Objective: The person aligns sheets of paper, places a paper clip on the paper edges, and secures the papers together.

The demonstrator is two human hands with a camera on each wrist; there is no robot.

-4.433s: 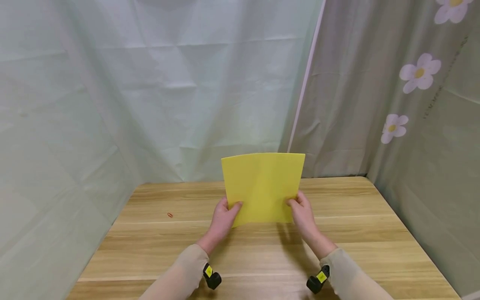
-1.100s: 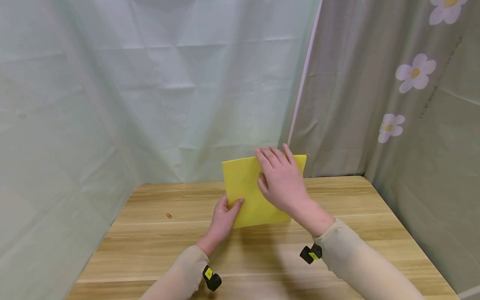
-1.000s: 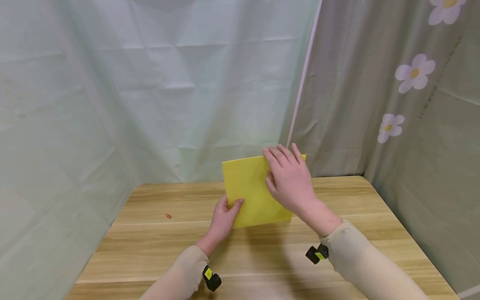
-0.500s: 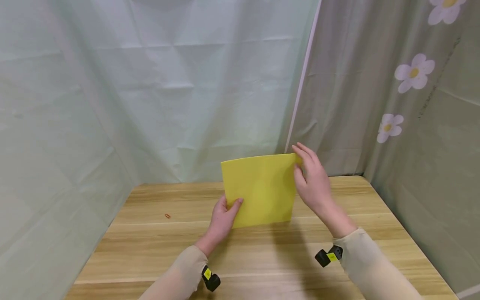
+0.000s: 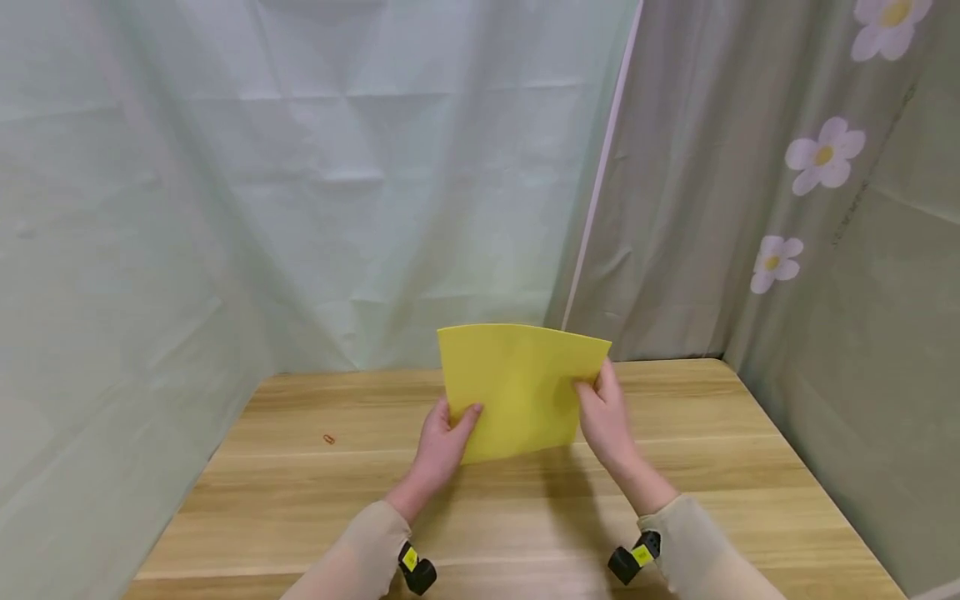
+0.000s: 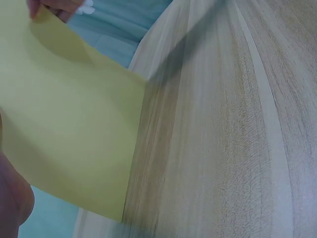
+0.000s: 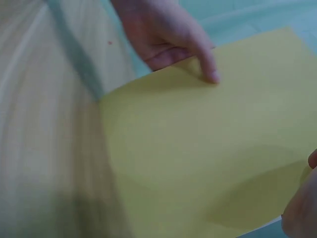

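Observation:
A yellow sheet [image 5: 517, 392], slightly bowed, is held up above the table with its face toward me. My left hand [image 5: 441, 446] pinches its left edge, thumb in front and fingers behind. On the opposite edge, my right hand [image 5: 606, 421] grips higher up, thumb also in front. The left wrist view has the sheet [image 6: 74, 109] slanting over the wood, the left hand [image 6: 15, 203] at the lower left. Seen from the right wrist, the left thumb presses on the sheet [image 7: 198, 129]; the right hand [image 7: 302, 208] is partly cut off by the frame.
An orange-red paper clip [image 5: 328, 439] lies on the wooden table [image 5: 285, 508], left of the sheet. Pale curtains [image 5: 337, 183] hang behind and at the left; a grey curtain [image 5: 675, 208] with flower prints hangs on the right.
My right hand slid rightward along the sheet's top edge, then came down and now grips the right edge. That side tilted downward. My left hand kept its grip.

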